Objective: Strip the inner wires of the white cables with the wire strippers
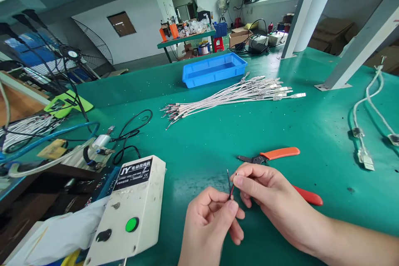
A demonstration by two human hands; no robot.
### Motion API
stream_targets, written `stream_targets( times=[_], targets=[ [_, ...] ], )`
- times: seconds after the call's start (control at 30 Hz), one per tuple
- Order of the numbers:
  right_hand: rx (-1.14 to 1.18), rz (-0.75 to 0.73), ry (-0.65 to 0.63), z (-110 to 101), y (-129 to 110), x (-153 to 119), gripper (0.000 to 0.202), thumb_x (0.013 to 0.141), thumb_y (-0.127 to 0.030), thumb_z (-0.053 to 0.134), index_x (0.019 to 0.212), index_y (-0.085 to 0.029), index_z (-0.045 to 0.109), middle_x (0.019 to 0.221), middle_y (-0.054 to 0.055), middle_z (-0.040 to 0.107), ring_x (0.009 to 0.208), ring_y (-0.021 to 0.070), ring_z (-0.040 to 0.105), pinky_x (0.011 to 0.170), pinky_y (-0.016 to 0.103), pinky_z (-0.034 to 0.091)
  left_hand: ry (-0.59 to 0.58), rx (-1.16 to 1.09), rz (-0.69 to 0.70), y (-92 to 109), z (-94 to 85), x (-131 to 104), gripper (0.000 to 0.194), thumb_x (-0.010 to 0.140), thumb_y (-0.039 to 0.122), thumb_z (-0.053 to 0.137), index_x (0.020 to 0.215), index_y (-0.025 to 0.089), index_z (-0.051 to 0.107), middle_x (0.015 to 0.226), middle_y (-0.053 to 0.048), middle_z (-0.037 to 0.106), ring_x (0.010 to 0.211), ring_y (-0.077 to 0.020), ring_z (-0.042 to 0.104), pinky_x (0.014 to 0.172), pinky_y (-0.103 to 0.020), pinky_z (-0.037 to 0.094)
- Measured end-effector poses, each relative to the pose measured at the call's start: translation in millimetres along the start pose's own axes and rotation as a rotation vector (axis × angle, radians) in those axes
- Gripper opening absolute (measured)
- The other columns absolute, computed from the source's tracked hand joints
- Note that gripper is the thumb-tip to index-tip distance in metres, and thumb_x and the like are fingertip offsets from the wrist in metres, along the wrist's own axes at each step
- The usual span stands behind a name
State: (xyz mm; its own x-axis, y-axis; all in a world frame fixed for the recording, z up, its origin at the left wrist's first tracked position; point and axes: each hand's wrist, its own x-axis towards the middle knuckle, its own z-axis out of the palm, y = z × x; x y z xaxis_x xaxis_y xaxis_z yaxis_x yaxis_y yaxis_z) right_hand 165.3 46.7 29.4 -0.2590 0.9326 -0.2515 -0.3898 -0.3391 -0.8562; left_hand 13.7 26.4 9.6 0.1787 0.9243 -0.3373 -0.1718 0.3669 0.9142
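Thumb and fingers of my left hand (213, 218) pinch a thin cable whose split end, a pair of black and red wires (231, 190), sticks up from the grip. My right hand (264, 191) is closed at the tip of the red wire, while the black one stands free beside it. The rest of the cable is hidden by the left hand. Under and behind my right hand lies a wire stripper with orange handles (282, 153), its dark jaws pointing left. Farther back lies a bundle of white USB cables (224, 97), stripped ends to the left.
A cream control box (140, 201) with a green button stands at left, beside hoses and machinery. The blue plastic tray (215, 70) sits behind the bundle. Two loose USB cables (358, 133) lie at right, near white metal posts (358, 37).
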Motion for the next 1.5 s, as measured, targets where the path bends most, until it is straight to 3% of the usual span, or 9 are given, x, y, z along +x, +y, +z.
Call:
stream_targets(
  times=[0.17, 0.43, 0.57, 0.7, 0.97, 1.17, 1.37, 1.5],
  targets=[
    [-0.099, -0.042, 0.057, -3, -3, 1, 0.031, 0.084, -0.045, 0.069, 0.075, -0.016, 0.063, 0.069, -0.002, 0.05, 0.059, 0.0084, 0.043, 0.057, 0.025, 0.034, 0.023, -0.011, 0.031, 0, -0.1, -3, 0.038, 0.078, 0.047, 0.072, 0.075, 0.014, 0.054, 0.063, -0.002, 0.064, 0.042, -0.0075, 0.054, 0.044, -0.017, 0.039],
    [-0.429, -0.194, -0.037, -10, -12, -2, 0.028, 0.089, -0.038, 0.064, 0.073, -0.015, 0.062, 0.07, 0.0, 0.056, 0.064, 0.0089, 0.045, 0.056, 0.022, 0.036, 0.034, -0.096, 0.012, 5, 0.1, -6, 0.04, 0.079, 0.044, 0.072, 0.067, 0.013, 0.05, 0.056, -0.001, 0.06, 0.039, -0.0058, 0.049, 0.043, -0.016, 0.032],
    [-0.239, -0.021, -0.008, -9, -15, -2, 0.031, 0.087, -0.042, 0.066, 0.075, -0.014, 0.06, 0.058, -0.005, 0.046, 0.047, 0.0052, 0.036, 0.045, 0.022, 0.026, 0.037, 0.09, 0.0, 8, 10.9, -10, 0.034, 0.079, 0.04, 0.071, 0.069, 0.013, 0.052, 0.059, -0.003, 0.062, 0.043, -0.0068, 0.051, 0.046, -0.017, 0.038],
    [-0.056, 0.121, -0.009, -7, -14, 0, 0.027, 0.084, -0.039, 0.069, 0.078, -0.014, 0.061, 0.051, -0.006, 0.037, 0.046, 0.0062, 0.033, 0.044, 0.021, 0.028, 0.01, 0.113, -0.033, 11, 16.5, -10, 0.033, 0.08, 0.039, 0.068, 0.071, 0.014, 0.05, 0.06, -0.003, 0.062, 0.046, -0.0072, 0.05, 0.047, -0.017, 0.039],
    [-0.092, 0.109, -0.038, -7, -11, 0, 0.03, 0.082, -0.041, 0.071, 0.076, -0.014, 0.062, 0.054, -0.004, 0.045, 0.047, 0.007, 0.042, 0.045, 0.021, 0.029, -0.069, 0.143, 0.041, 10, 12.0, -3, 0.037, 0.087, 0.049, 0.06, 0.077, 0.013, 0.056, 0.063, -0.002, 0.059, 0.044, -0.0074, 0.048, 0.045, -0.02, 0.036],
    [-0.105, 0.152, -0.02, -6, -9, -1, 0.03, 0.084, -0.043, 0.069, 0.078, -0.014, 0.062, 0.053, -0.005, 0.043, 0.047, 0.0064, 0.038, 0.047, 0.022, 0.031, 0.068, 0.185, 0.073, 7, 14.1, -7, 0.039, 0.088, 0.05, 0.059, 0.072, 0.014, 0.055, 0.051, 0.007, 0.027, 0.044, -0.0041, 0.021, 0.043, -0.021, 0.016],
    [-0.137, 0.148, -0.055, -3, -9, -2, 0.034, 0.077, -0.045, 0.074, 0.074, -0.013, 0.062, 0.05, -0.006, 0.042, 0.045, 0.0065, 0.038, 0.046, 0.022, 0.028, 0.076, 0.242, 0.154, 3, 11.0, -6, 0.041, 0.09, 0.051, 0.055, 0.069, 0.016, 0.052, 0.047, 0.007, 0.024, 0.044, -0.006, 0.019, 0.044, -0.024, 0.015],
    [-0.089, 0.153, -0.091, -4, -8, -2, 0.035, 0.083, -0.047, 0.069, 0.072, -0.014, 0.062, 0.052, -0.004, 0.043, 0.047, 0.0076, 0.041, 0.049, 0.023, 0.031, 0.118, 0.231, 0.165, 3, 11.8, -7, 0.04, 0.09, 0.049, 0.057, 0.067, 0.016, 0.052, 0.046, 0.007, 0.024, 0.044, -0.0069, 0.02, 0.045, -0.025, 0.015]
  ],
)
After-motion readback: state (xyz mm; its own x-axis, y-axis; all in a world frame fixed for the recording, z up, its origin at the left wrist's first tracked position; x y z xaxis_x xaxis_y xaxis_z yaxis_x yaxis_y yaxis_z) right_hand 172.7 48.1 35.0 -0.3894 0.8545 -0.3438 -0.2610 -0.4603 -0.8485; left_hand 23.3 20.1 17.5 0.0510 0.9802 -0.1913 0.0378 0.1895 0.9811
